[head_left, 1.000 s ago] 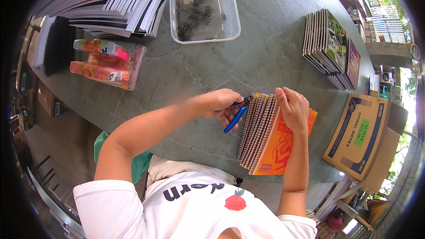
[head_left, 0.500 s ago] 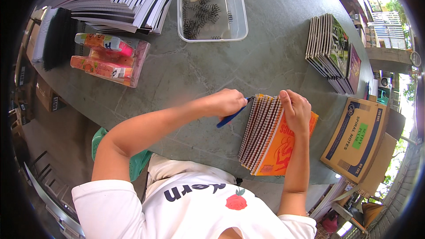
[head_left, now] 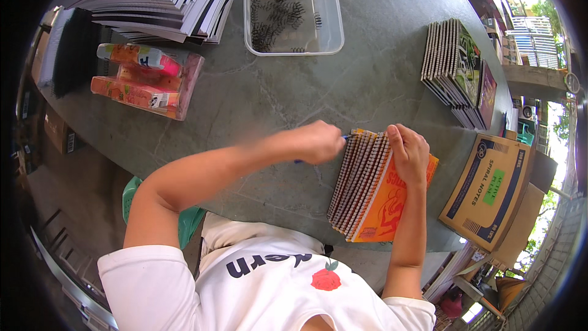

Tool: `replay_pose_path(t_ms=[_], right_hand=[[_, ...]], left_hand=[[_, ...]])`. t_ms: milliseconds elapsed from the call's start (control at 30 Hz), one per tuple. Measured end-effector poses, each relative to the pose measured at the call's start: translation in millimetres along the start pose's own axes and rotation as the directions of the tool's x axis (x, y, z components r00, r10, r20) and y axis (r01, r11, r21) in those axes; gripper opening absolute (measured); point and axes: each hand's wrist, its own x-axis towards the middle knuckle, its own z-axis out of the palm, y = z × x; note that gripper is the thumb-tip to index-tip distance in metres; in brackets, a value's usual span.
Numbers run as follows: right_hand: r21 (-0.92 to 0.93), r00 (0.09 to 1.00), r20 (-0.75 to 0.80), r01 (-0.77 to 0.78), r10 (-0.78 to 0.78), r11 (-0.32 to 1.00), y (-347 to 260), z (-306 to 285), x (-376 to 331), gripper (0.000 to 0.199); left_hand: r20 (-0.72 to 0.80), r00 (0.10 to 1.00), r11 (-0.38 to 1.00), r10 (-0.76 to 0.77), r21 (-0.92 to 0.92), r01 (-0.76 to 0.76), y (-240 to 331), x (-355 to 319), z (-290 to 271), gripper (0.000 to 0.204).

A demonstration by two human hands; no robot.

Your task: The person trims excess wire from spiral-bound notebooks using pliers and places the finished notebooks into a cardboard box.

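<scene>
A stack of spiral notebooks (head_left: pixel 392 208) with an orange front cover lies near the table's front edge, its coiled spines facing left. My right hand (head_left: pixel 409 153) grips the far end of the stack, thumb over the orange cover. Closed round blue-handled pliers (head_left: pixel 298 161), my left hand (head_left: pixel 315 142) is just left of the stack's far corner. Most of the pliers is hidden by that hand. Their tip is close to the ends of the spirals, but I cannot tell if it touches one.
Ahead stands a clear plastic tub (head_left: pixel 324 24) of loose black coils. Spiral notebooks (head_left: pixel 450 70) and a cardboard box (head_left: pixel 490 193) are on the right. Leftward are a pink-orange package (head_left: pixel 144 79), stacked paper sheets (head_left: pixel 184 9) and a bundle of black coils (head_left: pixel 76 52).
My left hand has turned, so the blue handle that showed below it is now mostly covered. The right hand and the notebook stack stay in place.
</scene>
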Motion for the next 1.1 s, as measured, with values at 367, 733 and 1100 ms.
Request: replay_pose_path(t_ms=[367, 733, 1100], right_hand=[[0.010, 1.000, 0.013, -0.003, 0.003, 1.000, -5, 0, 1, 0.050], [0.001, 1.000, -0.006, 0.022, -0.022, 1.000, 0, 1, 1, 0.049], [0.024, 1.000, -0.008, 0.006, -0.006, 1.000, -1, 1, 1, 0.048]], left_hand=[[0.187, 0.973, 0.805, -0.134, -0.552, 0.217, 0, 5, 11, 0.035], [0.432, 0.897, 0.490, -0.096, -0.764, 0.421, -10, 2, -5, 0.036], [-0.101, 0.993, 0.997, 0.065, 0.056, -0.060, 8, -7, 14, 0.036]])
